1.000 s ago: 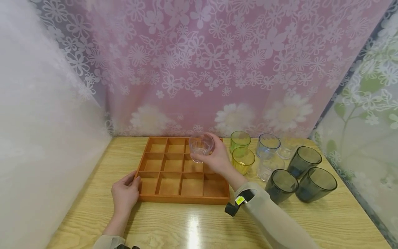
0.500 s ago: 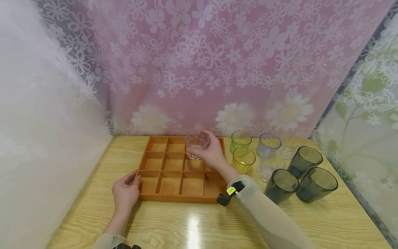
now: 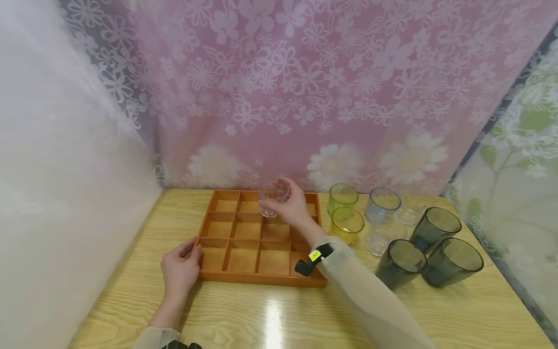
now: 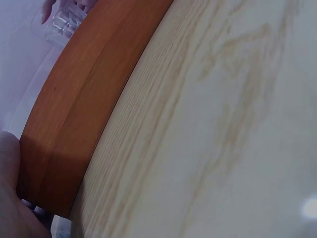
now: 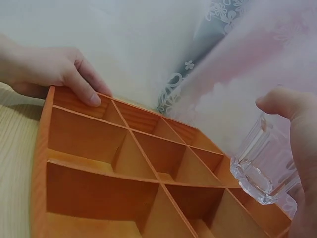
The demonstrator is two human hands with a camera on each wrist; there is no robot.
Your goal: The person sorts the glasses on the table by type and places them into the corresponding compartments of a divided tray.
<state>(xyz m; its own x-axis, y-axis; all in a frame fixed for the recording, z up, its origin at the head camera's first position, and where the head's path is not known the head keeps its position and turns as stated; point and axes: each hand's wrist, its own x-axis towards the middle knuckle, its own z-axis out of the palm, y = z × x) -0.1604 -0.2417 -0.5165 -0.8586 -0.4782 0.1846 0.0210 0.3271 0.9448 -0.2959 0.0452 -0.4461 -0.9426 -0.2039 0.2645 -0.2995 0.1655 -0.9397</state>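
Note:
My right hand (image 3: 294, 207) grips a clear faceted glass (image 3: 269, 210) over the back row of the wooden compartment tray (image 3: 261, 278). In the right wrist view the thumb lies along the side of the glass (image 5: 258, 171), whose thick base points down to the compartments. At the tray's left side, near the front corner, my left hand (image 3: 180, 268) holds the wooden wall. Its thumb hooks over the inside, as the right wrist view shows of that hand (image 5: 59, 69). Its other fingers are mostly hidden outside the wall. The compartments that show hold nothing.
Right of the tray stand a green glass (image 3: 343, 198), a yellow glass (image 3: 347, 227), a blue-rimmed glass (image 3: 382, 204) and clear glasses (image 3: 383, 237). Several dark grey tumblers (image 3: 401, 265) stand farther right. A floral curtain (image 3: 261, 97) hangs right behind the tray.
My right hand has carried the clear glass a little left and toward the back of the tray. The left hand keeps its hold on the tray's side.

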